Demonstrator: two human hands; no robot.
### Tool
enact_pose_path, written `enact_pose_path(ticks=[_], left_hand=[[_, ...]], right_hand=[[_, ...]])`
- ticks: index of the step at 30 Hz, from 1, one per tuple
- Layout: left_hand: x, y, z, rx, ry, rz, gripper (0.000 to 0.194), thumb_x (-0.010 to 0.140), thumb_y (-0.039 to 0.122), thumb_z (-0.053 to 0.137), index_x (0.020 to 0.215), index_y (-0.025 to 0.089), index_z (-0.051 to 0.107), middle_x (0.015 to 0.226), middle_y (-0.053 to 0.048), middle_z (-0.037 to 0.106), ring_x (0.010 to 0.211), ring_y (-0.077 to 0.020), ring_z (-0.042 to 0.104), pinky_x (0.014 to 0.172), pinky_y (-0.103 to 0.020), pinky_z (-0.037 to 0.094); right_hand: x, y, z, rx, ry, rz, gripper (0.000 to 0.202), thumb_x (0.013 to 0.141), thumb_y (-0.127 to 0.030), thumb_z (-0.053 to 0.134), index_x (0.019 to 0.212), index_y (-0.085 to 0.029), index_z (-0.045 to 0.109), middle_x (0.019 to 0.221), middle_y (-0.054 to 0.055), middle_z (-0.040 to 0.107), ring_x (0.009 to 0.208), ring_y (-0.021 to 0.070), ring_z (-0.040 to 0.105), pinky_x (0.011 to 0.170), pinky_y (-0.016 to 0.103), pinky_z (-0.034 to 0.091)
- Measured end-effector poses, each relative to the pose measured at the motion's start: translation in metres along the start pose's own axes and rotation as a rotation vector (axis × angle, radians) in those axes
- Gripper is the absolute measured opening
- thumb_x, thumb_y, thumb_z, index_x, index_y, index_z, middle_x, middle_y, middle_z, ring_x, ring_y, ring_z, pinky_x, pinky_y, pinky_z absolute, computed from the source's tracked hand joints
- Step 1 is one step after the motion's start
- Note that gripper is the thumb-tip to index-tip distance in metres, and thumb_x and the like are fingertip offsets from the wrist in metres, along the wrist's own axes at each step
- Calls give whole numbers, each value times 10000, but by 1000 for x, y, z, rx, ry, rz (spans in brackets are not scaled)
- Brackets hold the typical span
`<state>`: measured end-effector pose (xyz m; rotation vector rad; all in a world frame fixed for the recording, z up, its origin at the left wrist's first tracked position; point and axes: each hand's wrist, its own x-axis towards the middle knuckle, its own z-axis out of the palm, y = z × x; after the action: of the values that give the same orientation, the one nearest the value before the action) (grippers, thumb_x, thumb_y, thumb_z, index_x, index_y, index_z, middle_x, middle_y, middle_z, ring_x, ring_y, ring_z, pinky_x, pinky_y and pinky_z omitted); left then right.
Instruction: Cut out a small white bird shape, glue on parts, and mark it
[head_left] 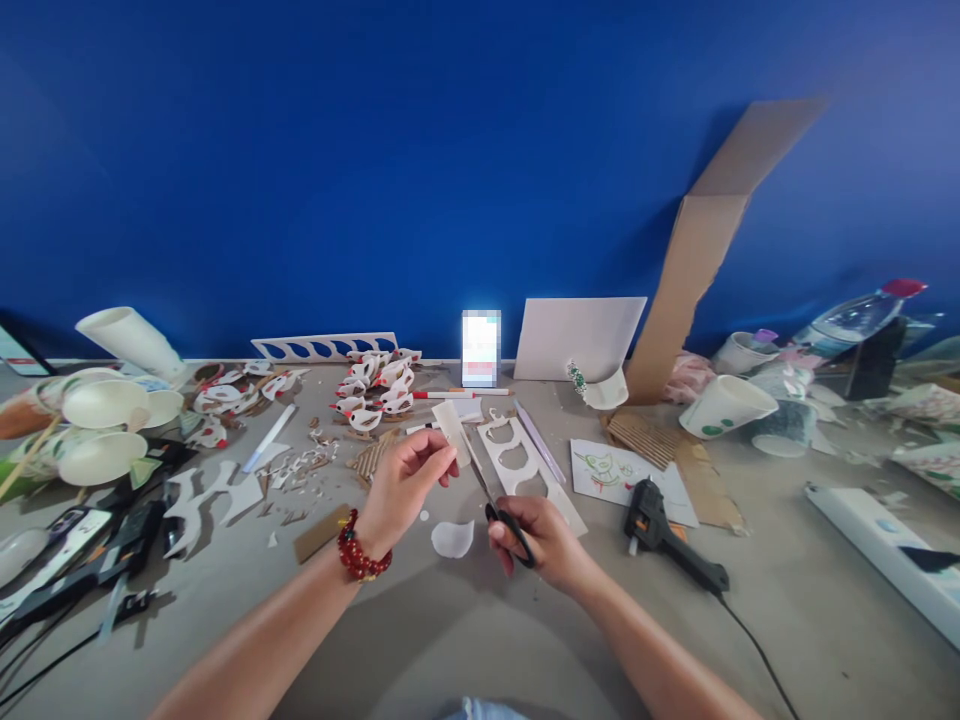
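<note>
My left hand (420, 465), with a red bead bracelet at its wrist, pinches a small strip of white paper (450, 432). Black-handled scissors (514, 530) sit in my right hand (547, 540), its fingers through the handles. Their blades point up and left, along the right edge of the strip; I cannot tell whether they touch it. A white leaf-shaped paper cutout (452, 540) lies on the table below and between my hands. Just behind the scissors is a white card strip with cut-out holes (521, 455).
Bird-shaped cutouts (375, 385) lie at the back, near an upright phone (481, 348). A glue gun (667, 535) with a cable lies to the right, beside a drawing (600, 470). Paper cups (105, 430) crowd the left; a power strip (892, 560) lies far right.
</note>
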<state>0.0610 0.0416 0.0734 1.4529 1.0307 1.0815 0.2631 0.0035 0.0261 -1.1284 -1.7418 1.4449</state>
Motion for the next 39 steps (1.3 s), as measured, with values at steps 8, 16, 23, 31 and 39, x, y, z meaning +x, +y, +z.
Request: enact_pose_path(ticks=[8,16,23,31,39], left_hand=[[-5,-2,8,30,-63,-18,247,885,338,530,730,157,595,696,-20,615,637,-126,548,631,-231,451],[-3,1,3,93,-191,-29,232,882,294,522,695,165,571,670,-4,596,637,-120,546,625,-224,437],[-3,3,2,109,-185,-32,232,890,283,520,696,165,565,669,3,591,636,-114,537,626,-217,428],[-1,2,-1,88,-202,-37,216,882,280,531,706,158,559,665,4,583,631,-111,530,625,-215,435],[0,4,-4,46,-194,-54,174,865,249,541,722,152,561,658,6,578,627,-104,527,611,-209,438]], right_hand=[[0,1,1,63,12,39,515,780,-667,577,610,-188,495,485,-11,591,431,103,485,437,203,331],[1,2,2,95,-5,13,545,755,-701,577,633,-173,525,523,5,605,472,112,503,455,204,349],[1,2,2,50,4,-27,537,816,-680,517,622,-179,526,529,12,606,501,122,503,495,223,356],[-1,5,2,64,-9,-25,519,824,-663,522,636,-179,504,515,11,600,471,111,477,470,214,321],[0,6,-2,58,-19,-38,505,824,-643,544,626,-180,513,512,3,598,472,107,472,463,206,320]])
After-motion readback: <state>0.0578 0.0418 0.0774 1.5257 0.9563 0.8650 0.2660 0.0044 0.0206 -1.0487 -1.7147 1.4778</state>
